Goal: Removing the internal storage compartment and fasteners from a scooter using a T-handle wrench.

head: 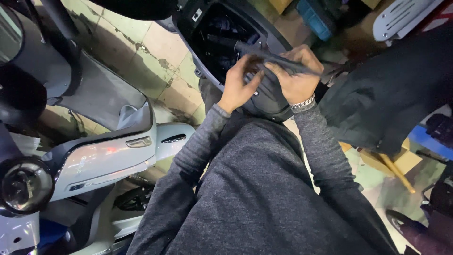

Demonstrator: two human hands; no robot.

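A dark strap [278, 60] is pinched taut between both hands, upper middle of the frame. The left hand [238, 82] and right hand [295, 75] grip it over the scooter's open black compartment [207, 28], likely for control.

A dark grey cloth strip [278, 63], stretched taut and slanting, is pinched between the left hand [238, 85] and right hand [295, 75].

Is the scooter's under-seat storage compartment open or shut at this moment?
Open. The dark storage compartment shows its inside, with dark items lying in it. Left hand and right hand hold a dark strip above it.
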